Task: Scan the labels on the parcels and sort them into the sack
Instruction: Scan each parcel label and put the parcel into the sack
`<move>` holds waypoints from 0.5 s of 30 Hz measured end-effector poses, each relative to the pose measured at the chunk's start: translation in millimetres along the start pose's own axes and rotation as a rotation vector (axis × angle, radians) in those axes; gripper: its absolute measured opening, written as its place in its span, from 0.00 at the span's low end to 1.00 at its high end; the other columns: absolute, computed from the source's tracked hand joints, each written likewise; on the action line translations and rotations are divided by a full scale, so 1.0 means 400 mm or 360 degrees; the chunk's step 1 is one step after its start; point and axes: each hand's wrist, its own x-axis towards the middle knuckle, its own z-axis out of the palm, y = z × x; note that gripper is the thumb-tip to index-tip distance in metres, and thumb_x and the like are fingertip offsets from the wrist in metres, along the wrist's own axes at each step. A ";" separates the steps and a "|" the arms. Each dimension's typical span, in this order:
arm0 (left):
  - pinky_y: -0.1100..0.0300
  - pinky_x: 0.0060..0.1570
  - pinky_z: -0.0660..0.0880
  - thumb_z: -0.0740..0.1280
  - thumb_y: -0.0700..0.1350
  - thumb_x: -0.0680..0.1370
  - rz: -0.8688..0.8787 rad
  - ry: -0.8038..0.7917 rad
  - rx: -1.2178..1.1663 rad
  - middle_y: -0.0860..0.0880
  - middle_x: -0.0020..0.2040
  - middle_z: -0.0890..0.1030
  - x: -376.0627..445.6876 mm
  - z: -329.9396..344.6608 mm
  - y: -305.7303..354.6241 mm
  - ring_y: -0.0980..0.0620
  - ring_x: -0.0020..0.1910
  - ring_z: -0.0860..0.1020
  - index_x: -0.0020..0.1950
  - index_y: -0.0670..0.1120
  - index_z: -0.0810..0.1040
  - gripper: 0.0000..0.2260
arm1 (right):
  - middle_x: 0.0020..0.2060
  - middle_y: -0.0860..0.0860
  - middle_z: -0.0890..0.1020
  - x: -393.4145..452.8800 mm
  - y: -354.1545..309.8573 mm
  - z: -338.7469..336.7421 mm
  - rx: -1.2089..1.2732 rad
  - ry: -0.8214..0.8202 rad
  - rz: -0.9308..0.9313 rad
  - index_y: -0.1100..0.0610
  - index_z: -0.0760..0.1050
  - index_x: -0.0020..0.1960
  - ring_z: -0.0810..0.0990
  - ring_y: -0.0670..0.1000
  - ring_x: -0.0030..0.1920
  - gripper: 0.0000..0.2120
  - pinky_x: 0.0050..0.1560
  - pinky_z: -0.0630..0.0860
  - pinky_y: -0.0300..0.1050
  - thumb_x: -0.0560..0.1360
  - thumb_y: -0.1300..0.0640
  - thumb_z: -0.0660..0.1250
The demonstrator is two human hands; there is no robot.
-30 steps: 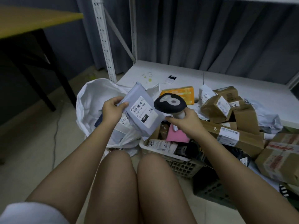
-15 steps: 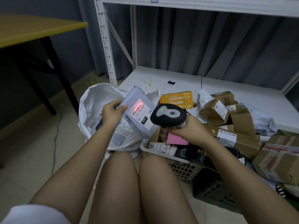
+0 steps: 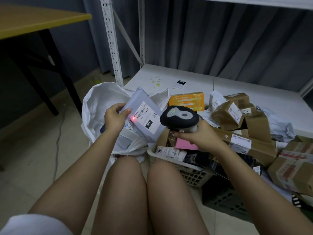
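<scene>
My left hand [image 3: 115, 118] grips a grey poly mailer [image 3: 144, 114] by its left edge, label up, above the open white sack [image 3: 100, 106]. A red scanner dot glows on the label's left end, beside my thumb. My right hand [image 3: 198, 138] is closed around a black and grey barcode scanner [image 3: 179, 117], whose head points left at the mailer. Other parcels lie inside the sack under the mailer. Brown cardboard parcels [image 3: 237, 112] are heaped to the right.
A white plastic basket [image 3: 189, 170] with labelled parcels stands by my right knee, a dark crate [image 3: 225, 197] beside it. An orange box [image 3: 186, 101] lies on the low white shelf [image 3: 237, 85]. White rack uprights [image 3: 111, 39] rise behind the sack. A yellow-topped table [image 3: 33, 19] stands at left.
The red scan light has slid from the barcode to the label's left end. The mailer has tilted slightly and the scanner has stayed close to it.
</scene>
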 end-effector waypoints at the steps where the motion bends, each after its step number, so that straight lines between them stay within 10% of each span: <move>1: 0.55 0.54 0.76 0.71 0.42 0.75 0.0018 0.0050 0.0025 0.48 0.54 0.80 0.004 -0.004 -0.005 0.49 0.52 0.78 0.59 0.44 0.79 0.13 | 0.40 0.59 0.83 0.004 0.005 0.006 0.0098 0.0006 0.0013 0.61 0.77 0.52 0.79 0.49 0.35 0.15 0.32 0.75 0.41 0.70 0.58 0.77; 5: 0.75 0.36 0.70 0.69 0.41 0.77 0.0076 0.0360 -0.0015 0.50 0.52 0.77 0.022 -0.033 -0.021 0.53 0.48 0.74 0.60 0.42 0.76 0.12 | 0.33 0.62 0.79 0.026 0.050 0.029 0.0347 0.0187 0.0131 0.59 0.77 0.45 0.75 0.49 0.30 0.08 0.31 0.72 0.44 0.72 0.58 0.75; 9: 0.60 0.54 0.72 0.67 0.39 0.77 0.0111 0.0521 0.0033 0.46 0.58 0.77 0.062 -0.058 -0.068 0.49 0.56 0.75 0.60 0.42 0.74 0.12 | 0.24 0.46 0.78 0.047 0.095 0.060 0.0500 0.0275 0.0298 0.58 0.76 0.40 0.74 0.41 0.24 0.07 0.28 0.70 0.35 0.74 0.61 0.73; 15: 0.64 0.51 0.68 0.62 0.33 0.77 -0.0173 0.0593 -0.0016 0.41 0.63 0.73 0.109 -0.032 -0.153 0.45 0.59 0.74 0.63 0.38 0.70 0.14 | 0.29 0.46 0.77 0.075 0.148 0.100 0.0601 0.0335 0.0487 0.54 0.74 0.39 0.75 0.45 0.31 0.09 0.32 0.70 0.36 0.74 0.60 0.73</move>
